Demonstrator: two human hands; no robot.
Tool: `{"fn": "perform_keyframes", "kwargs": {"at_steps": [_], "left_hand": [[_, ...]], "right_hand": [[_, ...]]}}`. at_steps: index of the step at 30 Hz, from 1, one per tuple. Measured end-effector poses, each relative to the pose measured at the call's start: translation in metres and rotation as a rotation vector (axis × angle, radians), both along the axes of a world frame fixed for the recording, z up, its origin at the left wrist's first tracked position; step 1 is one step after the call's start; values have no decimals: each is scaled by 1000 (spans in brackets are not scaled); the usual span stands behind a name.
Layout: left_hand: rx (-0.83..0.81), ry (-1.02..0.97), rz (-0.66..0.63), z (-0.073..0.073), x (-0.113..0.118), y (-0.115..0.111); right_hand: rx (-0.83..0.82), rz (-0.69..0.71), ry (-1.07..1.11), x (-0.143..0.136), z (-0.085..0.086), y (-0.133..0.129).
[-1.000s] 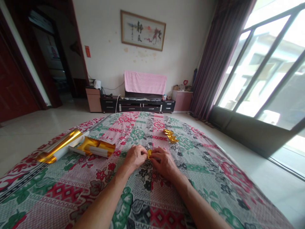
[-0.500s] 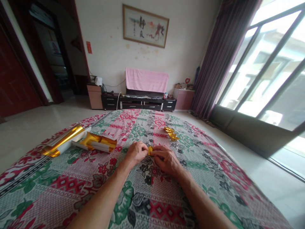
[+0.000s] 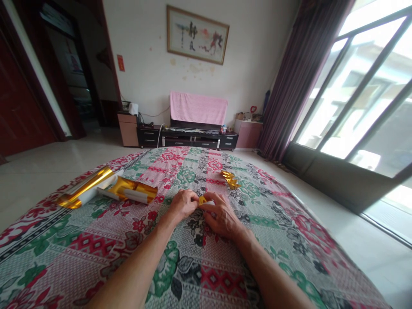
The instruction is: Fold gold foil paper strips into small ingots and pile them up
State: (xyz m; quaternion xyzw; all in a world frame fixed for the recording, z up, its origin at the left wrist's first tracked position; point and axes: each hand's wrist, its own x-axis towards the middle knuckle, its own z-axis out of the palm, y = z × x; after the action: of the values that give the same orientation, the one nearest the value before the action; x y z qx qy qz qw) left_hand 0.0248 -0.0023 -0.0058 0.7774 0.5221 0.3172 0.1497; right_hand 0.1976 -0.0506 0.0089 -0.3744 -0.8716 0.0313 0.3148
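Between my hands, just above the patterned tablecloth (image 3: 189,266), is a small piece of gold foil paper (image 3: 202,200) with a white patch showing on its right side. My left hand (image 3: 184,203) pinches its left end with thumb and fingers. On the other side, my right hand (image 3: 221,215) grips the right end, fingers bent over it. The fingers hide much of the paper, so its full shape cannot be made out. Beyond my right hand lies a row of folded gold paper pieces (image 3: 230,179), apart from both hands.
To the left on the cloth lie a curled gold foil sheet (image 3: 85,189) and an opened white-sided tray with gold sheets (image 3: 128,190). Past the table's far edge stand a black low cabinet (image 3: 193,139) and a screen under a pink cloth (image 3: 198,107).
My right fingers have shifted slightly over the gold paper, and a white patch now shows beside them. My left hand keeps nearly the same place.
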Motion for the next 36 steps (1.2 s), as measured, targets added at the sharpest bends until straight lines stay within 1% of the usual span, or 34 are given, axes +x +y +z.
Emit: {"fn": "perform_keyframes", "kwargs": {"at_steps": [6, 10, 13, 16, 18, 20, 23, 27, 29, 33, 36], "left_hand": [[-8, 5, -13, 1, 0, -1], [-11, 14, 2, -1, 0, 1], [7, 27, 2, -2, -1, 1], [53, 65, -66, 0, -3, -1], [95, 95, -115, 1, -3, -3], [147, 121, -129, 3, -2, -5], [200, 160, -95, 3, 0, -7], [189, 207, -41, 4, 3, -11], [203, 217, -42, 5, 4, -12], [268, 206, -67, 8, 4, -17], [289, 210, -122, 9, 4, -21]], "right_hand": [[28, 12, 45, 2, -2, 4], [-11, -2, 115, 7, -3, 5], [-32, -69, 212, 10, -3, 6], [-30, -150, 260, 11, -2, 10], [-48, -138, 208, 10, -3, 12], [-53, -108, 141, 8, -5, 13], [-22, -90, 107, 7, -6, 12], [-14, -43, 89, 6, -4, 10], [-25, -20, 74, 6, -3, 10], [-28, -20, 81, 6, -4, 11], [-34, -5, 91, 7, -5, 12]]}}
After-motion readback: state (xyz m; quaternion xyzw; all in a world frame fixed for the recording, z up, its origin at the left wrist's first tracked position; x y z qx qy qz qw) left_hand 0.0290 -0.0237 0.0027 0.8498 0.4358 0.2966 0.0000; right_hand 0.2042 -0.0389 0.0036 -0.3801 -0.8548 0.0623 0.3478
